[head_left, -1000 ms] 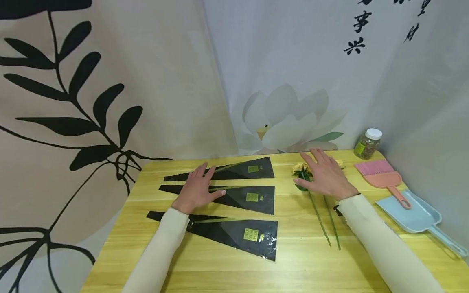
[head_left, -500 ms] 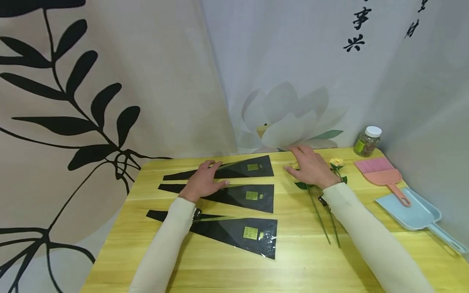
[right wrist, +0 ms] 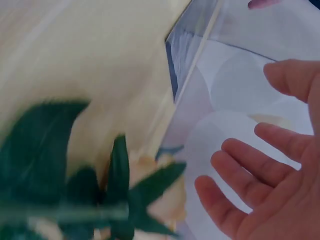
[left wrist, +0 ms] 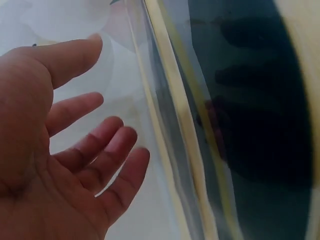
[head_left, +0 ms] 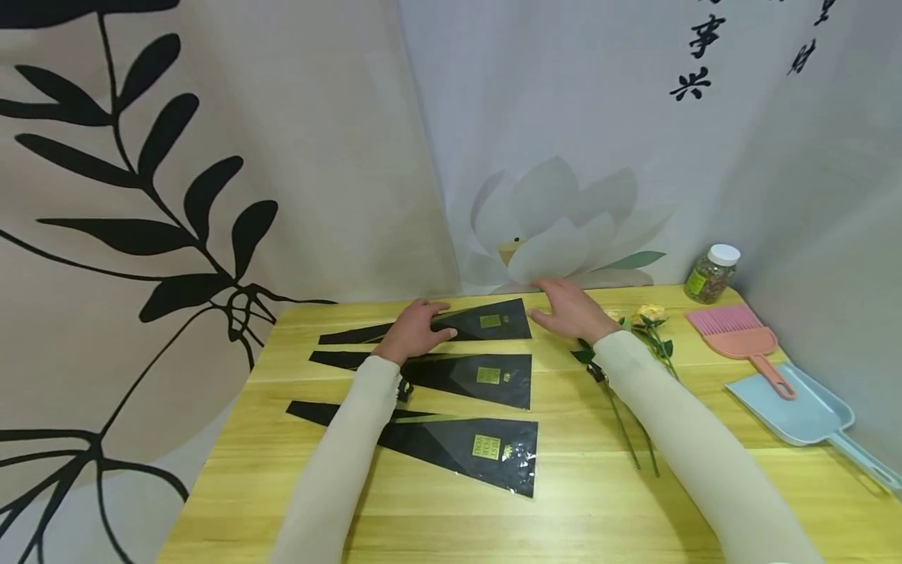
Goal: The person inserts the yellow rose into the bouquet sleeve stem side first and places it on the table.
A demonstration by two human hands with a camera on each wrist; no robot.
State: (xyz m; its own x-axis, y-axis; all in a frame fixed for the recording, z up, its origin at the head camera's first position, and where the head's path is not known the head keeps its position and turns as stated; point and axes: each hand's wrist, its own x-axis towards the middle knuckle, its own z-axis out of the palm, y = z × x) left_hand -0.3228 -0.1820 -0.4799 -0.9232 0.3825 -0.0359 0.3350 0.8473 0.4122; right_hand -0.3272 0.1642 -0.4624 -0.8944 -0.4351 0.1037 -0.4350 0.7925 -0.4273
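Observation:
Three black tapered flower sleeves with gold labels lie one behind another: a far sleeve point(head_left: 482, 323), a middle sleeve point(head_left: 458, 372) and a near sleeve point(head_left: 458, 446). My left hand point(head_left: 417, 333) is over the far sleeve, its fingers loosely bent; the left wrist view shows nothing in that hand. My right hand point(head_left: 572, 312) reaches toward the far sleeve's right end, apart from it, holding nothing in the right wrist view. Under and beside the right forearm lie long-stemmed yellow roses point(head_left: 650, 313), partly hidden by the sleeve; a blurred rose point(right wrist: 167, 200) shows close to the right wrist camera.
At the right, a pink hand brush point(head_left: 736, 337) lies partly on a light blue dustpan point(head_left: 792, 407). A jar with a white lid point(head_left: 712, 274) stands at the table's back right corner. A printed curtain point(head_left: 338, 157) hangs behind the wooden table point(head_left: 599, 509).
My right hand has moved left off the roses toward the far sleeve's right end, uncovering the flower heads. My left hand has shifted right and farther back. The sleeves lie as before.

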